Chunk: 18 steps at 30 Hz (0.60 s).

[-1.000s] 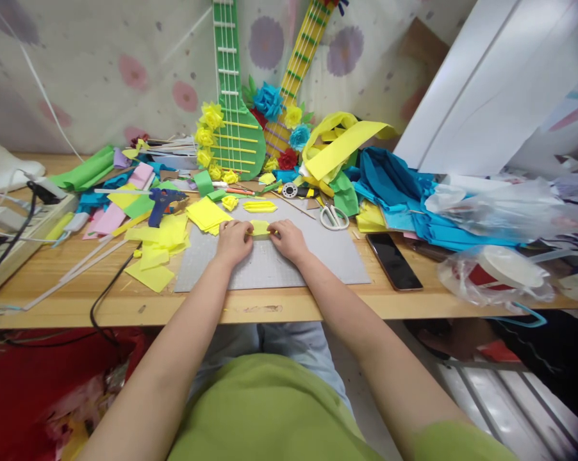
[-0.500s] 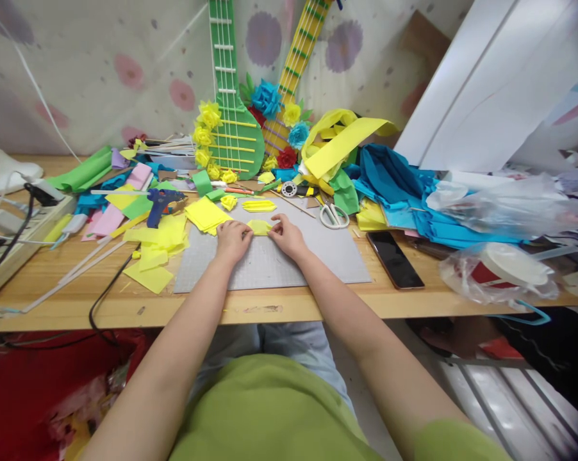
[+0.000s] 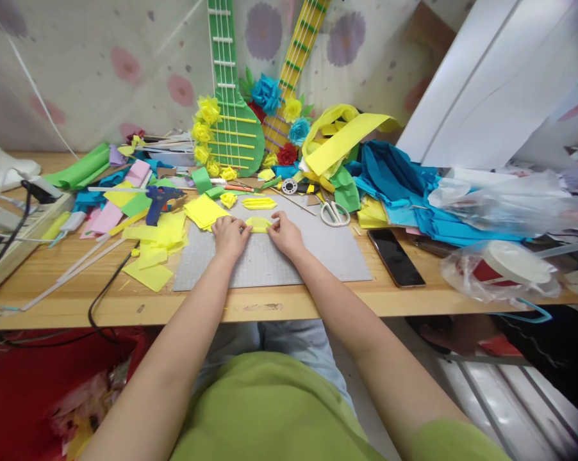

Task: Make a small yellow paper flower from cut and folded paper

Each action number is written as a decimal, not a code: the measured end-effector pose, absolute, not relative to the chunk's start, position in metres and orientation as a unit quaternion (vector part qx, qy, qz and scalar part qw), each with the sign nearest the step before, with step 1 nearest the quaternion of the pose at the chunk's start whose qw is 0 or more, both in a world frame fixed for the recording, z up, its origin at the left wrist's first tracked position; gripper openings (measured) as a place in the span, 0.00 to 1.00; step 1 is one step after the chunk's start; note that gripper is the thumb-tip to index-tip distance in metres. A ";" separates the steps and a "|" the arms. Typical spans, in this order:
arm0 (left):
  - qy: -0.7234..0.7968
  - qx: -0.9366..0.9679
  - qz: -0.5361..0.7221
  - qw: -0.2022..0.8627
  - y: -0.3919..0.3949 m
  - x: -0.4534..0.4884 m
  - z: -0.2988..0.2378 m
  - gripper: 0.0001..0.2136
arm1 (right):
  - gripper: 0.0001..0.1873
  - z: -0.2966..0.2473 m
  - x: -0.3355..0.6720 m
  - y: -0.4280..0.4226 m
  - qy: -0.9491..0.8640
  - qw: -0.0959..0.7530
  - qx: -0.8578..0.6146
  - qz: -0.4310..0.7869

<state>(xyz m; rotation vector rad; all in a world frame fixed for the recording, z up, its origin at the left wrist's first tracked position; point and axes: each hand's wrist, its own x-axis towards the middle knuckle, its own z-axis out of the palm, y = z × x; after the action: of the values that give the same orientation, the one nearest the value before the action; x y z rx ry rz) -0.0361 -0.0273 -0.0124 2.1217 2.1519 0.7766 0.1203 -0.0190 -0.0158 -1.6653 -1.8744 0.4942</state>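
A small yellow paper piece (image 3: 259, 224), its lower edge folded into a band, lies on the grey cutting mat (image 3: 270, 266). My left hand (image 3: 230, 237) pinches its left end and my right hand (image 3: 286, 234) pinches its right end. Just behind it are folded yellow paper strips (image 3: 259, 203) and a yellow paper rose (image 3: 229, 200). A stack of yellow paper squares (image 3: 204, 212) sits behind my left hand. White-handled scissors (image 3: 335, 214) rest right of my right hand.
A blue glue gun (image 3: 160, 203) and loose yellow paper (image 3: 154, 246) lie left of the mat. To the right are a black phone (image 3: 395, 257), blue crepe paper (image 3: 399, 186) and a bagged cup (image 3: 505, 272). A green paper-covered instrument (image 3: 236, 141) leans at the back.
The yellow paper now shows a folded band along its near edge. Both hands stay at its ends, with only slight shifts of the fingers.
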 end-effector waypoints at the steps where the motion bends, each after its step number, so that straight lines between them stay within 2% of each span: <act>1: 0.691 0.680 0.247 0.007 -0.027 -0.036 -0.013 0.12 | 0.16 -0.014 0.119 -0.020 -0.702 0.284 -0.630 0.173; 7: 0.699 0.670 0.250 -0.001 -0.026 -0.034 -0.014 0.14 | 0.16 -0.010 0.112 -0.026 -0.708 0.265 -0.643 0.119; 18: 0.700 0.669 0.252 0.011 -0.027 -0.034 -0.013 0.09 | 0.15 -0.013 0.111 -0.025 -0.723 0.243 -0.641 0.087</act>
<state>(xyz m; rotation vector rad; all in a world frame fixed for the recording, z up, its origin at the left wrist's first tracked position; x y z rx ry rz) -0.0338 -0.0270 -0.0127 2.0860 2.1833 0.7850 0.1111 -0.0248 -0.0133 -1.7508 -1.9761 0.2367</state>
